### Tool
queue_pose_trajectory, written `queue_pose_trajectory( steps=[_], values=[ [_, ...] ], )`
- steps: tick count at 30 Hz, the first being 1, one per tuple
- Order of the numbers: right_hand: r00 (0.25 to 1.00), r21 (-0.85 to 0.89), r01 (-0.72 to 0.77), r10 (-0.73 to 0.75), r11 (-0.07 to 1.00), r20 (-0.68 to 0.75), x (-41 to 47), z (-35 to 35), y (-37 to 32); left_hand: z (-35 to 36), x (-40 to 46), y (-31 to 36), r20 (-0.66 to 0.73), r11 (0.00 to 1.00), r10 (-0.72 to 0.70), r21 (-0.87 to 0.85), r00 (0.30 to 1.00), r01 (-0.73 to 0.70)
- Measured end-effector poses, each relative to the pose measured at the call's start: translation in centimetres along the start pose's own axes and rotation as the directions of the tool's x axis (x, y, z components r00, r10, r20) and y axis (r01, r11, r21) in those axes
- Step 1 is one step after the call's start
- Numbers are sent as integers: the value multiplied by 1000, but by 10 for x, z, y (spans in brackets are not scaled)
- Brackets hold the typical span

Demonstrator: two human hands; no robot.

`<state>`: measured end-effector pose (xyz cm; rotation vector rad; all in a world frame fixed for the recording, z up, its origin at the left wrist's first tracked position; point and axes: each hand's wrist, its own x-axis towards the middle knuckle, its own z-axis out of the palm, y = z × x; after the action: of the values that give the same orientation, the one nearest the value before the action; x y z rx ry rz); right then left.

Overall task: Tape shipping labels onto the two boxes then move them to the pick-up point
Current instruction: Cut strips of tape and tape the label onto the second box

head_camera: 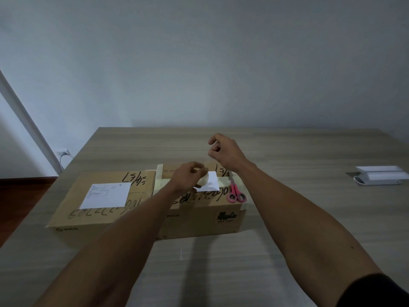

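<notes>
Two bare forearms nearest the camera, reaching forward over the table (pixel 287 151) toward the boxes. Left hand (pixel 190 175) curled round a pale tape roll (pixel 203 179), held just above the right box (pixel 199 209) and touching or almost touching the small label (pixel 210 183) there. Right hand (pixel 222 151) raised beyond and to the right of the roll, thumb and finger pinched narrow; probably on the free end of the tape, but the strip itself too thin to see, so cannot tell for sure.

Deciding relation: tape pulled from the roll away and to the right, along the label's far edge. Next move, as a judgement: lowering the strip onto that edge, right hand being nearer to it.

Count: two boxes, side by side and touching; two labels, the larger label (pixel 106 194) lying flat on the left box (pixel 93 209); one roll; one pair of pink scissors (pixel 235 192) on the right box, just right of the small label, long axis pointing away.
</notes>
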<state>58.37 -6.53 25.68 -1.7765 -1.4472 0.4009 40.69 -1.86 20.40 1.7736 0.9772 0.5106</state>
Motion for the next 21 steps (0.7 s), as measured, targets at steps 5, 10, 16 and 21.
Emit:
queue_pose_trajectory(
  steps=[5, 10, 16, 21],
  values=[
    [996, -40, 41, -38, 998, 84, 4, -8, -3, -4, -1, 6, 150, 993, -23, -112, 988, 40],
    [993, -66, 45, -37, 997, 111, 7, -15, -8, -6, -3, 16, 228, 990, -44, -123, 973, 74],
    [991, -117, 52, -36, 992, 129, 7, -17, -8, -5, -5, 24, 279, 987, -29, -145, 960, 72],
    [993, -107, 15, -2, 994, 117, 6, -20, -4, -4, -6, 21, 299, 988, -9, -147, 954, 55]
  ],
)
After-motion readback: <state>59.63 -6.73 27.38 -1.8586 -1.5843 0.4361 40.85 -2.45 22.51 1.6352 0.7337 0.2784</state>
